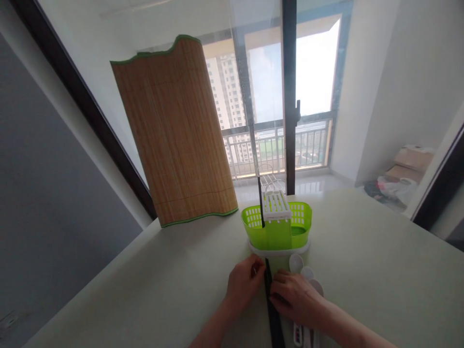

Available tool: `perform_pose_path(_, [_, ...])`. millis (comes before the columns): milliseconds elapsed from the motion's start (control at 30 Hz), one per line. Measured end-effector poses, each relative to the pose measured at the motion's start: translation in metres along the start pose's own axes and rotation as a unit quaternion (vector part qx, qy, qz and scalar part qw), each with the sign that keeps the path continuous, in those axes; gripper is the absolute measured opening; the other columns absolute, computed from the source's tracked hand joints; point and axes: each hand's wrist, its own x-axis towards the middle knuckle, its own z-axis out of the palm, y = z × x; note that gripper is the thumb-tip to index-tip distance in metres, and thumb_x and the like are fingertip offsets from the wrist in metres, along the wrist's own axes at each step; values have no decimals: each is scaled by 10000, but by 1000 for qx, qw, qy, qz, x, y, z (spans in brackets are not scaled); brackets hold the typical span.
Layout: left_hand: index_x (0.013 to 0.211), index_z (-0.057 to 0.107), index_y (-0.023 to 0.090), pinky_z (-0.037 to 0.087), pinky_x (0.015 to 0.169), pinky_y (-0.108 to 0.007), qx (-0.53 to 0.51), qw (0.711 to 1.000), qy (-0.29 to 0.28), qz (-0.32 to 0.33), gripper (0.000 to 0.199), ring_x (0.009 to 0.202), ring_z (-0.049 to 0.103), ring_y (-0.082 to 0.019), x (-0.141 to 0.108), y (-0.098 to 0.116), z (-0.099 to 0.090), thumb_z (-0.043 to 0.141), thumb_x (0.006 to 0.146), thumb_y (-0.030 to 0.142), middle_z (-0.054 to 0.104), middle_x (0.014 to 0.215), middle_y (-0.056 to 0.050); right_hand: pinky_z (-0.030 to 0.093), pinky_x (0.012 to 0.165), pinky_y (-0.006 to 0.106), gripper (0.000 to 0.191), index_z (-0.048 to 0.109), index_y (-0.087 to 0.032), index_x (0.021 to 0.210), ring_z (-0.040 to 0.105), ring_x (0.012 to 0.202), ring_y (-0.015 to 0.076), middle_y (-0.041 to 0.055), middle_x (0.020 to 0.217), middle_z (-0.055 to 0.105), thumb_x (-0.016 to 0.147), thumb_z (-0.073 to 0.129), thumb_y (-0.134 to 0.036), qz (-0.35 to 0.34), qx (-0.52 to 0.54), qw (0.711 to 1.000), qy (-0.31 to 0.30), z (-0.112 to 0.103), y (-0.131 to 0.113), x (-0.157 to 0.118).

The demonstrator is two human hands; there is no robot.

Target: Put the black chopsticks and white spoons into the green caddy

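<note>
Head view: with left hand [246, 278] and right hand [297, 296] curled at either side of the black strip [274, 321], lower centre, cannot tell whether clamped on it; might knock the white spoons [296, 263] through a sideways sweep, or jog the green basket [279, 234] by pushing forward.

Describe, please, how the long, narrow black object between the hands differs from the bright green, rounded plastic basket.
Colour: the long, narrow black object is dark, but the bright green, rounded plastic basket is vivid. Shape: the black object is slim like a strip, while the basket is wide and hollow, with small holes in its wall. Position: the black object is between the left hand and the right hand; the basket stands beyond both.
</note>
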Motion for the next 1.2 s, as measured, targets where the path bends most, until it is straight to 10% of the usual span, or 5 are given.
perform_pose_path(1200, [904, 651, 210, 441, 702, -295, 262, 957, -77, -96, 209, 851, 653, -236, -4, 8, -14, 507, 773, 286, 697, 929, -71, 373, 687, 284, 103, 625, -202, 838, 562, 854, 195, 28, 875, 622, 878, 539, -241, -29, -26, 999, -25, -6, 1, -1])
